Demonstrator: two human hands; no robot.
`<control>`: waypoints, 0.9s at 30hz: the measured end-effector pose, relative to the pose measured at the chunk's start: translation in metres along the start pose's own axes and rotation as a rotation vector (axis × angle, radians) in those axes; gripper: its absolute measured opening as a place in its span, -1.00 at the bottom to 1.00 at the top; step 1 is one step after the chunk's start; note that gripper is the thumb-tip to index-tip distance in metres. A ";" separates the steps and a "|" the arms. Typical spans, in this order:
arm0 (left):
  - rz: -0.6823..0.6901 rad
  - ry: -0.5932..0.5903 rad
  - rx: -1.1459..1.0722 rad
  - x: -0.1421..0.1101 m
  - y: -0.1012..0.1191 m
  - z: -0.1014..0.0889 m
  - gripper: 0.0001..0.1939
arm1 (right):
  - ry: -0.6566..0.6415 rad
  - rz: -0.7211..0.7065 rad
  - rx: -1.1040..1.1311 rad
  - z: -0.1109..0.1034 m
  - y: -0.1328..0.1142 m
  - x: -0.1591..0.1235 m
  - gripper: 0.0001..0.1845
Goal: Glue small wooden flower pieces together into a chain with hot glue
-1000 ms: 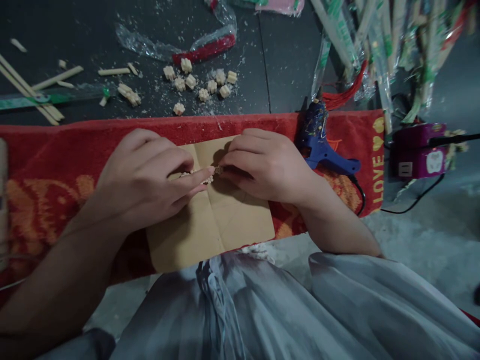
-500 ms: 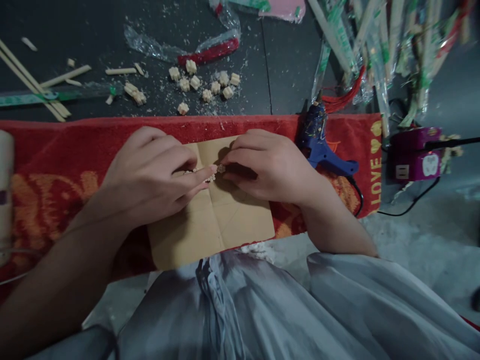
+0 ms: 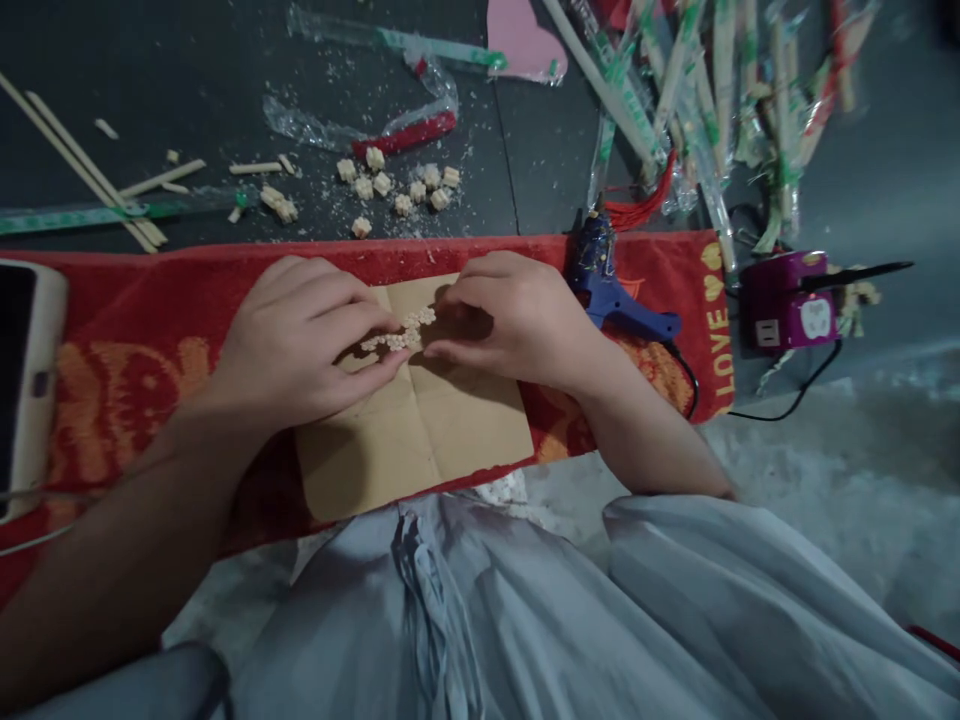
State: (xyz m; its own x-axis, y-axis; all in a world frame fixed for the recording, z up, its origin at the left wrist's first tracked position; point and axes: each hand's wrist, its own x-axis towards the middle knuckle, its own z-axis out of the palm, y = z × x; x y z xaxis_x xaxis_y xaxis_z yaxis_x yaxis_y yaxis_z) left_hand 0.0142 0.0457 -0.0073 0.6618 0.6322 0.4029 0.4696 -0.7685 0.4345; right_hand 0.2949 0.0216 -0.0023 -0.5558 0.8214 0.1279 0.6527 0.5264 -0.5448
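My left hand (image 3: 300, 335) and my right hand (image 3: 510, 315) meet over a creased brown paper sheet (image 3: 420, 440) that lies on a red towel (image 3: 135, 330). Between their fingertips is a small row of pale wooden pieces (image 3: 401, 332) joined together, resting on the paper. Left fingers pinch its left end. Right fingers curl at its right end and touch it.
A blue glue gun (image 3: 611, 285) lies on the towel right of my right hand, its cord running to a purple socket block (image 3: 784, 300). Several small wooden blocks (image 3: 397, 185) and chopsticks (image 3: 82, 170) lie on the dark floor behind. A phone (image 3: 26, 370) sits at left. Wrapped chopsticks (image 3: 675, 80) pile at back right.
The row of wooden pieces now shows more between my fingertips, and my right fingers have eased back a little. The camera has shifted, so a phone appears at left.
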 end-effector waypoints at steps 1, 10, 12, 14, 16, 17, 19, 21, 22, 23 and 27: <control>0.017 0.036 -0.005 -0.001 0.000 0.000 -0.87 | 0.008 0.012 0.023 0.001 0.000 0.002 -0.70; 0.042 0.157 0.011 -0.004 0.005 -0.002 -0.88 | 0.122 -0.013 0.444 0.007 0.003 0.014 -0.56; 0.038 0.158 0.034 -0.006 0.006 -0.001 -0.88 | 0.131 -0.005 0.540 0.010 0.005 0.016 -0.40; 0.036 0.155 0.069 -0.007 0.007 -0.001 -0.86 | 0.133 0.006 0.596 0.012 0.007 0.019 -0.31; 0.025 0.148 0.107 -0.008 0.008 0.000 -0.82 | 0.141 -0.004 0.604 0.014 0.008 0.021 -0.31; 0.024 0.155 0.123 -0.008 0.008 0.001 -0.81 | 0.154 -0.016 0.594 0.014 0.008 0.021 -0.33; 0.045 0.200 0.146 -0.007 0.010 0.003 -0.82 | 0.180 -0.045 0.566 0.014 0.007 0.021 -0.43; 0.038 0.240 0.151 -0.006 0.011 0.006 -0.87 | 0.189 -0.040 0.541 0.011 0.005 0.020 -0.58; 0.020 0.251 0.141 -0.006 0.012 0.006 -0.91 | 0.196 -0.025 0.528 0.008 0.005 0.019 -0.65; -0.009 0.255 0.122 -0.005 0.013 0.007 -0.94 | 0.210 -0.005 0.514 0.005 0.004 0.017 -0.70; -0.153 0.273 0.024 -0.003 0.013 0.007 -0.92 | 0.442 0.042 0.469 -0.007 0.009 0.012 -0.70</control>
State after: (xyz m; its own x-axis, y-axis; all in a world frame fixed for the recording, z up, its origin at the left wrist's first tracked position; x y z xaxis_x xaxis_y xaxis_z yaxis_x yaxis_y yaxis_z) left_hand 0.0225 0.0331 -0.0084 0.4026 0.7416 0.5366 0.5677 -0.6621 0.4892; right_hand 0.2975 0.0372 -0.0001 -0.2049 0.9048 0.3732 0.3190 0.4222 -0.8485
